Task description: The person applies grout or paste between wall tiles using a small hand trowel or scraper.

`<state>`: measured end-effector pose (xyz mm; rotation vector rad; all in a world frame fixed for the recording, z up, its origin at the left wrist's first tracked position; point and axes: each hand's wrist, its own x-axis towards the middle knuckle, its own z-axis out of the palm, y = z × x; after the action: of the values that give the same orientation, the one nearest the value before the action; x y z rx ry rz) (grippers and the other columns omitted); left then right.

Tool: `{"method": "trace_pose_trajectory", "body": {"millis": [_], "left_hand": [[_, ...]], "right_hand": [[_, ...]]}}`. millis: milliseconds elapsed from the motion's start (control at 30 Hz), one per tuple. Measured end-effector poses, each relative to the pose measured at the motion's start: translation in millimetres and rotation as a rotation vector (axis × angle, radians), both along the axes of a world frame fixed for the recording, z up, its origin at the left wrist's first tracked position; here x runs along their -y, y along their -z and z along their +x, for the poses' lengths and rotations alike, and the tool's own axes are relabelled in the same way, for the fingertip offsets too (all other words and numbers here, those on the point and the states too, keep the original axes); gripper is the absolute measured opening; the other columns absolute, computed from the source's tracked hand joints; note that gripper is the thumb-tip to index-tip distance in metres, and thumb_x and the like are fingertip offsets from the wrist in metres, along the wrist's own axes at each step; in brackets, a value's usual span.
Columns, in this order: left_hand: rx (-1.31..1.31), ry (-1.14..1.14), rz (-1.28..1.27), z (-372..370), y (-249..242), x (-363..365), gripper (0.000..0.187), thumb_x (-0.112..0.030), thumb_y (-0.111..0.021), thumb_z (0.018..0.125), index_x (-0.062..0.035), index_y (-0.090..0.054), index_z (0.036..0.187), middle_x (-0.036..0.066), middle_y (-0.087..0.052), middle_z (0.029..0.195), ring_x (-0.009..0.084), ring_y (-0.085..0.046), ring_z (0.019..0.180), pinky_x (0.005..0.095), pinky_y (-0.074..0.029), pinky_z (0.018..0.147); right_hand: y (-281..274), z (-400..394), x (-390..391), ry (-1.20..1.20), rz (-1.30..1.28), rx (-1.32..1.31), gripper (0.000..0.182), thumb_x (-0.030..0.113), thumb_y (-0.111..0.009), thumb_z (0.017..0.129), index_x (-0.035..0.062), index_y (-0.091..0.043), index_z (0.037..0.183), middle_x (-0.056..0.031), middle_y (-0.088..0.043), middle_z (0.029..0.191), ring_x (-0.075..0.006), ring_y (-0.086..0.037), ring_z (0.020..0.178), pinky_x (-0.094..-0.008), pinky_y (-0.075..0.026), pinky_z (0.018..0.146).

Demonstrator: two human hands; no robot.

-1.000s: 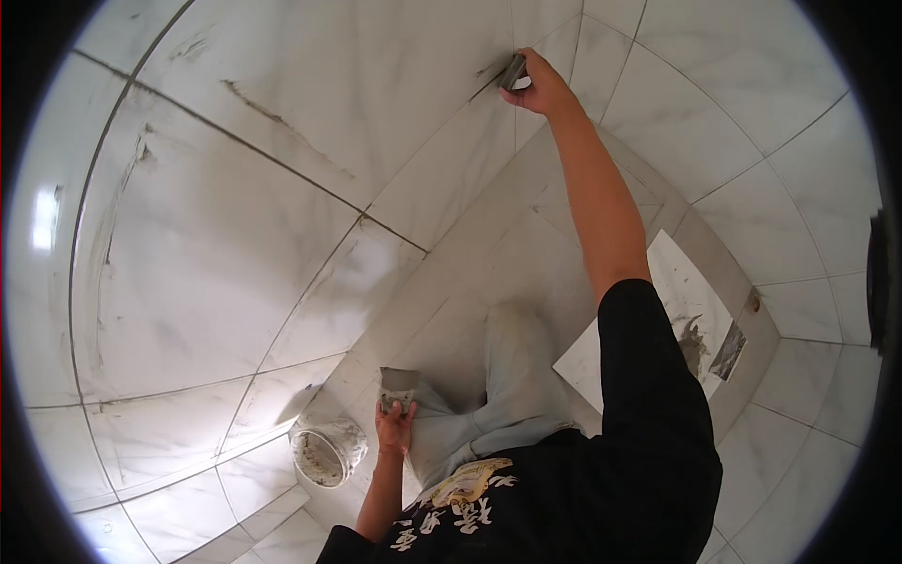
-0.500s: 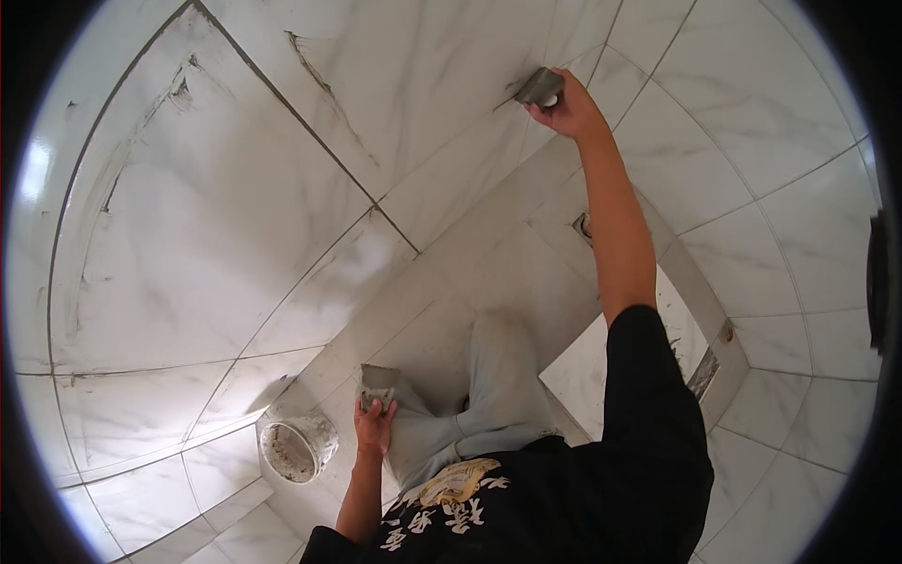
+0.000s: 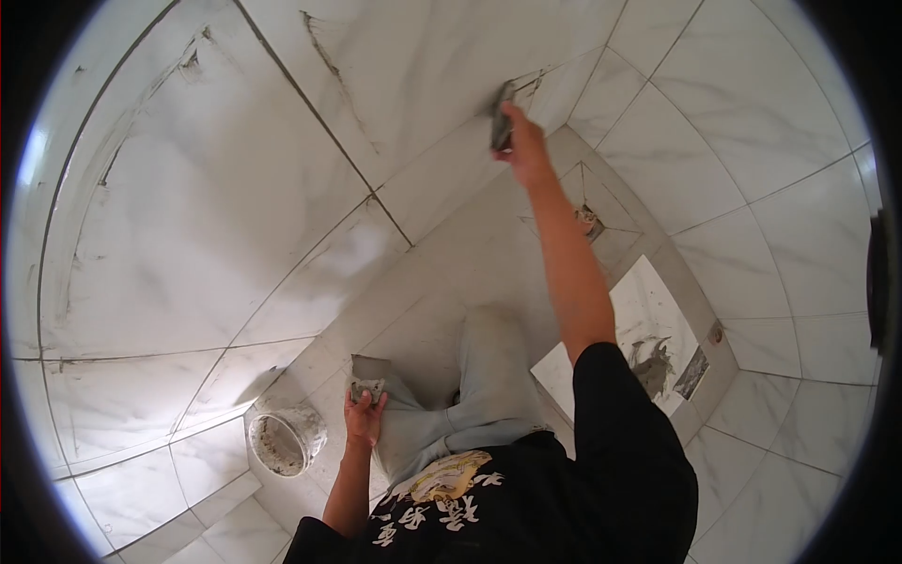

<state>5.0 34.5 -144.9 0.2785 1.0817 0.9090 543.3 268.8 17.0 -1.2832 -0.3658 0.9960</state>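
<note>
Against the far wall (image 3: 427, 103), the right hand (image 3: 522, 143) is clamped on a dark, flat tool (image 3: 503, 115), slightly blurred, beside a dark joint line; whether its edge touches the tiles cannot be told. Near and to the left, the left hand (image 3: 364, 420) grips the near end of a grey scraper (image 3: 370, 368), its fingers closed on it and pale, lumpy paste on its face. This scraper is just in front of the person's jeans (image 3: 503, 376). Left of that hand stands 1 bucket (image 3: 313, 428), crusted inside and out, on the floor (image 3: 437, 282). To the right, partly behind the right arm, a white tile (image 3: 648, 296) lies with grey paste (image 3: 652, 365) smeared on it. Farther off, a small opening (image 3: 589, 223) shows in the floor.
</note>
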Motion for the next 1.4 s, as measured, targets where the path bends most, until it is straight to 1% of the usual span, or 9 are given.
{"method": "trace_pose_trajectory", "body": {"millis": [133,300,533,600,733,933,1100,1233,1400], "left_hand": [[-0.002,0.005,0.026,3.8,0.0,3.5,0.037,-0.002,-0.062,0.094,-0.0137,-0.053,0.128,0.003,-0.065,0.117,0.0204,-0.064,0.106,0.0484,-0.051,0.098],[0.01,-0.048,0.052,4.3,-7.6,7.8,0.036,-0.001,-0.061,0.095,-0.0134,-0.053,0.128,0.003,-0.065,0.116,0.0203,-0.063,0.106,0.0478,-0.051,0.098],[-0.005,-0.017,0.045,5.0,-11.0,5.1,0.035,-0.001,-0.059,0.095,-0.0128,-0.053,0.127,0.004,-0.063,0.119,0.0204,-0.062,0.109,0.0468,-0.051,0.099],[-0.008,-0.017,0.051,9.6,-6.7,1.3,0.035,-0.001,-0.059,0.095,-0.0129,-0.053,0.127,0.004,-0.063,0.119,0.0204,-0.061,0.11,0.0471,-0.051,0.099],[0.038,0.002,0.067,-4.1,5.4,5.3,0.036,-0.002,-0.061,0.095,-0.0137,-0.053,0.128,0.004,-0.063,0.12,0.0196,-0.061,0.11,0.0475,-0.051,0.099],[0.017,0.001,0.062,3.0,-0.1,2.1,0.037,-0.001,-0.061,0.095,-0.0136,-0.052,0.129,0.003,-0.063,0.121,0.0194,-0.061,0.11,0.0467,-0.052,0.098],[-0.038,0.04,0.038,4.0,-5.5,0.3,0.04,-0.002,-0.059,0.095,-0.0139,-0.049,0.132,0.003,-0.062,0.122,0.0194,-0.061,0.11,0.0469,-0.051,0.099],[-0.026,-0.02,0.033,-0.4,-2.5,8.4,0.041,-0.001,-0.059,0.095,-0.014,-0.049,0.133,0.003,-0.061,0.122,0.0195,-0.061,0.111,0.047,-0.051,0.1],[0.016,-0.004,0.068,3.4,-1.6,4.8,0.042,0.0,-0.059,0.095,-0.014,-0.049,0.133,0.004,-0.061,0.122,0.0215,-0.06,0.113,0.0488,-0.048,0.103]], "right_hand": [[-7.5,-40.6,32.5,-0.262,-0.011,-0.182,0.044,0.048,-0.063,0.09,0.0056,-0.06,0.102,-0.0082,-0.061,0.079,-0.022,-0.06,0.062,-0.0375,-0.053,0.054],[15.1,22.2,7.0,-0.018,0.016,-0.538,0.047,0.046,-0.055,0.094,0.005,-0.045,0.115,-0.0143,-0.057,0.089,-0.0324,-0.058,0.073,-0.0473,-0.057,0.066],[-50.6,23.2,-19.8,-0.048,0.098,-0.526,0.041,0.038,-0.05,0.098,0.0036,-0.047,0.119,-0.0159,-0.057,0.102,-0.0349,-0.059,0.088,-0.045,-0.057,0.07],[-49.0,49.2,16.5,-0.381,0.335,-0.6,0.04,0.033,-0.055,0.097,0.0013,-0.048,0.12,-0.0177,-0.054,0.104,-0.0347,-0.058,0.089,-0.0417,-0.058,0.072],[-24.1,78.8,-0.1,0.051,0.127,-0.163,0.048,0.032,-0.068,0.09,-0.002,-0.053,0.119,-0.016,-0.057,0.101,-0.0314,-0.06,0.086,-0.044,-0.06,0.072],[7.9,-8.6,-0.6,-0.007,0.091,0.014,0.052,0.036,-0.068,0.09,-0.0033,-0.054,0.121,-0.0136,-0.058,0.097,-0.0297,-0.064,0.072,-0.043,-0.061,0.068],[-1.2,-86.9,41.6,-0.292,0.082,-0.253,0.047,0.038,-0.06,0.093,-0.0037,-0.055,0.114,-0.0136,-0.059,0.094,-0.0283,-0.064,0.066,-0.0449,-0.061,0.063],[17.8,-47.9,25.6,-0.051,0.239,-0.572,0.042,0.039,-0.058,0.093,-0.0001,-0.053,0.108,-0.0146,-0.06,0.091,-0.03,-0.064,0.067,-0.047,-0.061,0.068],[-35.0,-75.2,-8.9,-0.097,0.338,-0.185,0.037,0.037,-0.054,0.096,0.0046,-0.049,0.113,-0.0164,-0.056,0.104,-0.0325,-0.06,0.081,-0.0466,-0.06,0.067]]}}
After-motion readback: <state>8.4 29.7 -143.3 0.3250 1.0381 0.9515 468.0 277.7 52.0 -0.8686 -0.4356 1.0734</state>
